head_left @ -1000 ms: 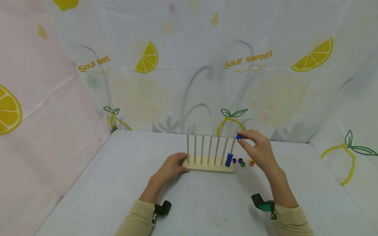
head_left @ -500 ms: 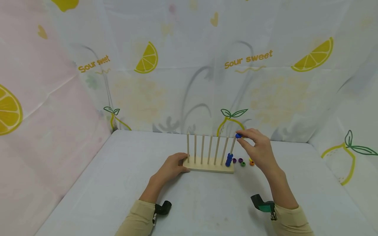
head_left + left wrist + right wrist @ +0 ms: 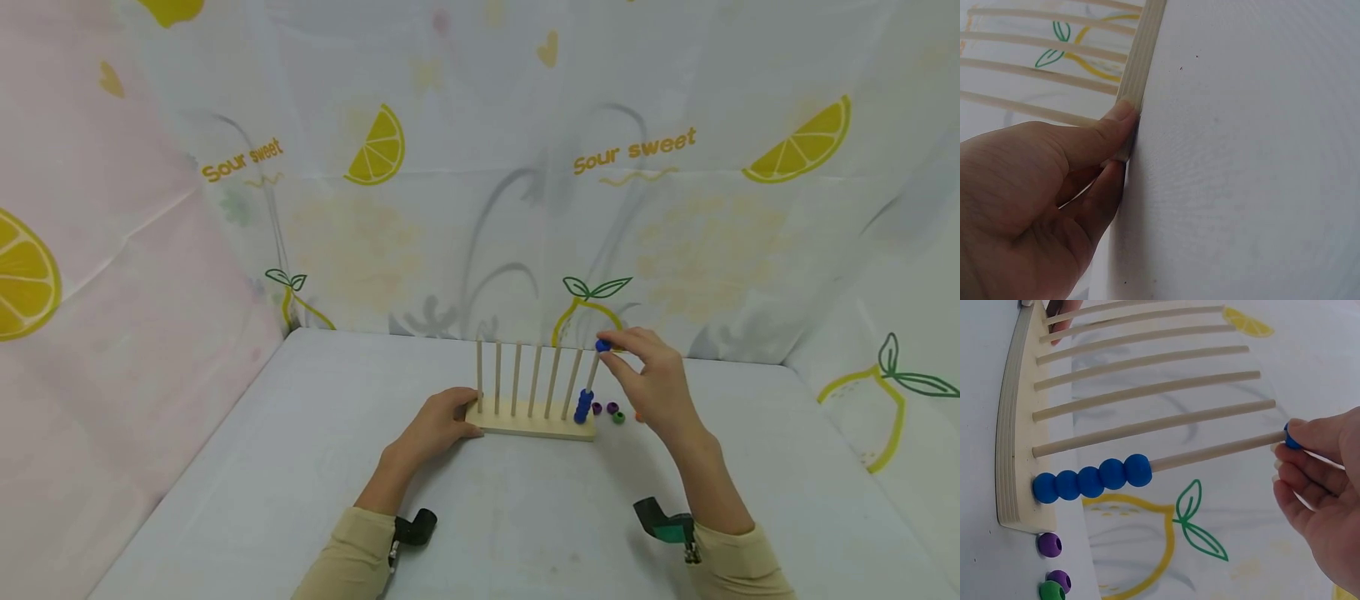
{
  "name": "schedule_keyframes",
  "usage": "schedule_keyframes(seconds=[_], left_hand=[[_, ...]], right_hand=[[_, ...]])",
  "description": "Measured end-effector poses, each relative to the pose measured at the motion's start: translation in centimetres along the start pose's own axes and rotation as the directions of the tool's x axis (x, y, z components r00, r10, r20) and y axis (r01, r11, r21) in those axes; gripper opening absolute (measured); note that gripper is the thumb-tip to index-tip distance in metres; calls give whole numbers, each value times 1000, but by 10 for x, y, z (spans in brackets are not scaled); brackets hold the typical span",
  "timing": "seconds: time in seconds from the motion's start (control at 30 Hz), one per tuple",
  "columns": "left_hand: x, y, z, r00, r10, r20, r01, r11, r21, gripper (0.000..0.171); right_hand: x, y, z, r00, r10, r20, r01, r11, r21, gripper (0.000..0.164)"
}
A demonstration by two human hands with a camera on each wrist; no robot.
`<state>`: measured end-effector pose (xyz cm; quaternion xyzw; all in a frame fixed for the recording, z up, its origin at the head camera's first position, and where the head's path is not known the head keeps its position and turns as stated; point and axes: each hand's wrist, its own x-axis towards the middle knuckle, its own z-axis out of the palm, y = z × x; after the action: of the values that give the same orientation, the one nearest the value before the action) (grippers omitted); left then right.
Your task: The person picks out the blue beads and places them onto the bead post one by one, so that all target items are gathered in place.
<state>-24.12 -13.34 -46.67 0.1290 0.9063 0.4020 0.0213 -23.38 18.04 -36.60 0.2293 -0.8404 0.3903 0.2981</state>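
Observation:
A pale wooden base (image 3: 525,425) with several upright wooden pegs stands on the white table. My left hand (image 3: 438,425) grips the base's left end, thumb along the front edge in the left wrist view. Blue beads (image 3: 1089,482) are stacked low on the rightmost peg (image 3: 1216,451). Between thumb and forefinger, my right hand (image 3: 656,379) pinches another blue bead (image 3: 1292,436) at the tip of that same peg. The fingers cover much of this bead, so how far it sits on the peg is hard to tell.
Purple beads (image 3: 1049,544), a green bead (image 3: 618,417) and an orange bead (image 3: 639,417) lie right of the base, partly behind my right hand. A printed cloth (image 3: 465,208) hangs behind the table (image 3: 337,400).
The right hand has shifted slightly left with the blue bead, bringing it to the rightmost peg's tip. My left hand keeps its hold on the base.

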Motion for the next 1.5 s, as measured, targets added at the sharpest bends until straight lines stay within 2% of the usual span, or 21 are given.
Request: schedule_keyframes(seconds=[0.17, 0.57, 1.5], left_hand=[[1, -1, 0, 1000, 4, 7, -4, 1000, 6, 59], [1, -2, -1, 1000, 7, 27, -8, 1000, 20, 61], [1, 0, 1, 1000, 1, 2, -1, 1000, 30, 59]], right_hand=[[0, 0, 2, 1000, -5, 9, 5, 1000, -27, 28], [-1, -3, 1, 998, 46, 38, -44, 998, -49, 27], [-3, 3, 4, 985, 103, 140, -92, 992, -81, 18]])
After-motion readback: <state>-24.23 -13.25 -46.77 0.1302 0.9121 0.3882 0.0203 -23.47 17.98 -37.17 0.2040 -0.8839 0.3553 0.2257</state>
